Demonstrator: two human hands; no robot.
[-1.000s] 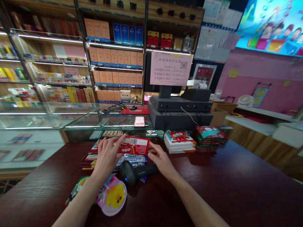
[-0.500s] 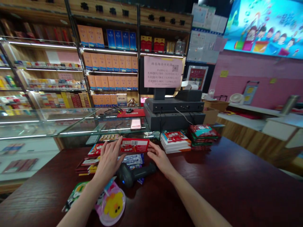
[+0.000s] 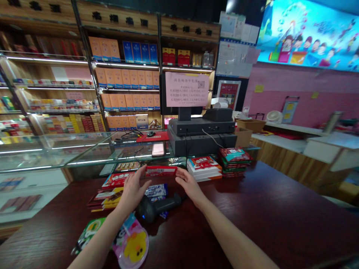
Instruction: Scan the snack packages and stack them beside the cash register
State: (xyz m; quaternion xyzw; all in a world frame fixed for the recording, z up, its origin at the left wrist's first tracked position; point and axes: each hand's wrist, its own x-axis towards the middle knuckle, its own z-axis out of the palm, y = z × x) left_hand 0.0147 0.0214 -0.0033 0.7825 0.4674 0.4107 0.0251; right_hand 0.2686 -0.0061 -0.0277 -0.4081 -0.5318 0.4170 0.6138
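Observation:
My left hand (image 3: 133,189) and my right hand (image 3: 188,184) hold a flat red snack packet (image 3: 160,171) between them by its two ends, lifted a little above the dark wooden counter (image 3: 269,220). The packet lies almost edge-on to me. Under it lie a blue-and-white packet (image 3: 156,190) and a black barcode scanner (image 3: 157,206). Left of my left hand is a loose pile of red and yellow packets (image 3: 108,190).
A pink duck toy pack (image 3: 133,244) and a green packet (image 3: 88,235) lie near the front edge. Stacks of red and green packets (image 3: 218,164) stand before a black cash register (image 3: 200,134). A glass display case (image 3: 64,149) runs to the left.
Both hands have raised the red packet and tipped it flatter, so its printed face now shows only as a thin strip. The camera view has shifted slightly to the right.

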